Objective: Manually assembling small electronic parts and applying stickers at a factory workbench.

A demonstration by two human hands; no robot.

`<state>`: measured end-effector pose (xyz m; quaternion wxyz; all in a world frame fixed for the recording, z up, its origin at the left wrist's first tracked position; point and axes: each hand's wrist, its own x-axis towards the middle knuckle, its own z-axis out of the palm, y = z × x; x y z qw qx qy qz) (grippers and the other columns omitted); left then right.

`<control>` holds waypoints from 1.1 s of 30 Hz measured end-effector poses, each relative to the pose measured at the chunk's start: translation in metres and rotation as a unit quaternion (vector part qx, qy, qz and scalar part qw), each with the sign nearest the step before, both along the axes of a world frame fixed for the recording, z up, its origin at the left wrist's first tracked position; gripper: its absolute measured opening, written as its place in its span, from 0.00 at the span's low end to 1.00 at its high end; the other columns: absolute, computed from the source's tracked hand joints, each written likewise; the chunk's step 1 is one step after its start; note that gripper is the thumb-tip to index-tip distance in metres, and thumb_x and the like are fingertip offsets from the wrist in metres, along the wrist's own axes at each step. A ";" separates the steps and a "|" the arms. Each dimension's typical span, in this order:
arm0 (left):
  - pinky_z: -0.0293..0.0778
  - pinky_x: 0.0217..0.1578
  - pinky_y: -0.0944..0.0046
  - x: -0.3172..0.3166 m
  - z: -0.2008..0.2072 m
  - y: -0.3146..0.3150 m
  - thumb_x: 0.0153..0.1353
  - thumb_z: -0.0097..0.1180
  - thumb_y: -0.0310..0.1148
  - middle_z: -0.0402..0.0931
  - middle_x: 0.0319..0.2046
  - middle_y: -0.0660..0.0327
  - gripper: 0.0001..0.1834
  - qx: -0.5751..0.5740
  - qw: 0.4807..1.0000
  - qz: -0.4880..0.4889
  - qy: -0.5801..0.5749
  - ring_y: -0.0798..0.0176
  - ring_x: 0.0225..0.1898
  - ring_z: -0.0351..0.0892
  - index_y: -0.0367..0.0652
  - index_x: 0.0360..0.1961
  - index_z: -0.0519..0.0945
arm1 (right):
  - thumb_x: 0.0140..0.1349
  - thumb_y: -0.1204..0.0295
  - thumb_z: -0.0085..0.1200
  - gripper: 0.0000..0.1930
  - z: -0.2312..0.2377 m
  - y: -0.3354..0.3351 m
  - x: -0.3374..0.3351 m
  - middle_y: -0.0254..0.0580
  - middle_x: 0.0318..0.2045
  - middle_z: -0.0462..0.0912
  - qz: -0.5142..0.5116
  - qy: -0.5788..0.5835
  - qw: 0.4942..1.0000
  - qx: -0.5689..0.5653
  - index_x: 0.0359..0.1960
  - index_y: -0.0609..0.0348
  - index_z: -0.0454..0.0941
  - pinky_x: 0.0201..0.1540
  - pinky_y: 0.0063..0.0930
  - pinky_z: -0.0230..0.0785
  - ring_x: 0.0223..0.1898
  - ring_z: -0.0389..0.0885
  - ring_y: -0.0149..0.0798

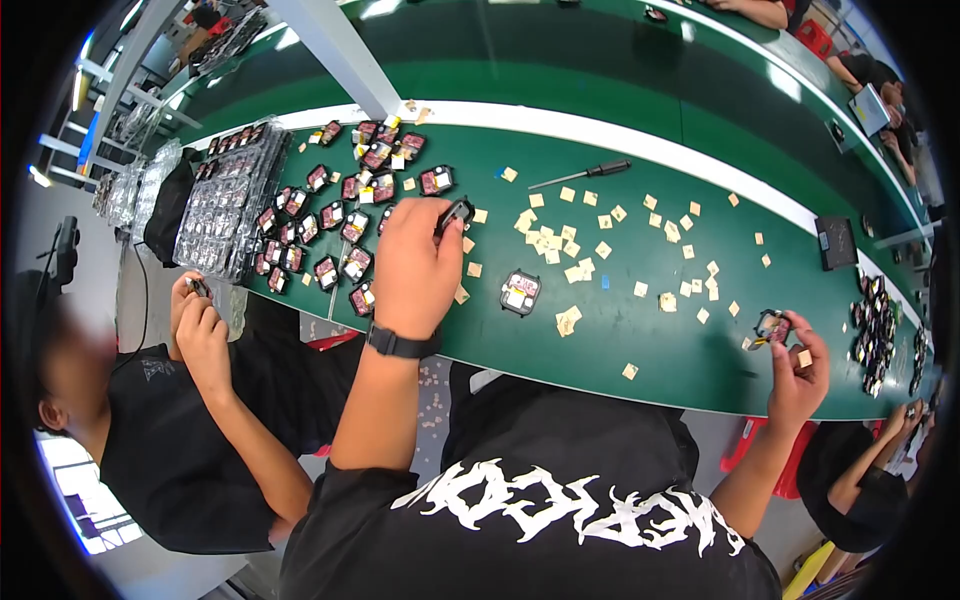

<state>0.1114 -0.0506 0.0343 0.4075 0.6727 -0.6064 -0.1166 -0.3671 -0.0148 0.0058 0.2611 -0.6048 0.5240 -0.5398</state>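
Observation:
My left hand (412, 262), a dark band on its wrist, is closed on a dark watch case (457, 214) tilted on edge above the green table. My right hand (800, 368), at the table's right, grips an open watch case (771, 326) with its inner parts showing. A small beige square (804, 358) lies against the fingers of that hand. Between my hands one watch case (520, 291) rests flat on the table with its pale and dark-red inside facing up. Many small beige squares (545, 240) are scattered over the middle and right of the table.
Several watch cases (355, 226) cluster left of my left hand, beside clear plastic trays (215, 215). A screwdriver (590, 174) lies toward the far edge. At the right stand a black box (836, 243) and a heap of dark cases (874, 335). Co-workers sit on both sides.

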 end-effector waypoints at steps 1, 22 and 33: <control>0.76 0.37 0.54 0.005 0.003 -0.004 0.61 0.59 0.25 0.79 0.36 0.48 0.09 0.022 1.000 0.006 -0.021 0.46 0.36 0.80 0.34 0.42 0.80 | 0.59 0.87 0.63 0.19 0.002 -0.003 0.011 0.57 0.57 0.80 0.019 -0.001 1.000 -0.002 0.51 0.61 0.74 0.54 0.25 0.73 0.59 0.78 0.41; 0.77 0.36 0.62 -0.060 0.013 0.033 0.72 0.53 0.47 0.83 0.41 0.55 0.32 0.134 0.902 -0.242 0.331 0.63 0.39 0.83 0.34 0.67 0.68 | 0.50 0.84 0.73 0.17 0.061 0.000 0.148 0.58 0.50 0.85 0.226 -0.073 0.971 -0.002 0.38 0.62 0.78 0.55 0.40 0.77 0.51 0.85 0.48; 0.79 0.53 0.60 -0.116 -0.021 0.042 0.71 0.52 0.23 0.78 0.50 0.52 0.26 0.252 0.630 -0.286 0.677 0.59 0.50 0.82 0.38 0.69 0.62 | 0.67 0.80 0.58 0.08 0.044 0.021 0.188 0.37 0.41 0.82 0.064 -0.030 0.990 0.121 0.46 0.65 0.78 0.33 0.17 0.66 0.28 0.71 0.22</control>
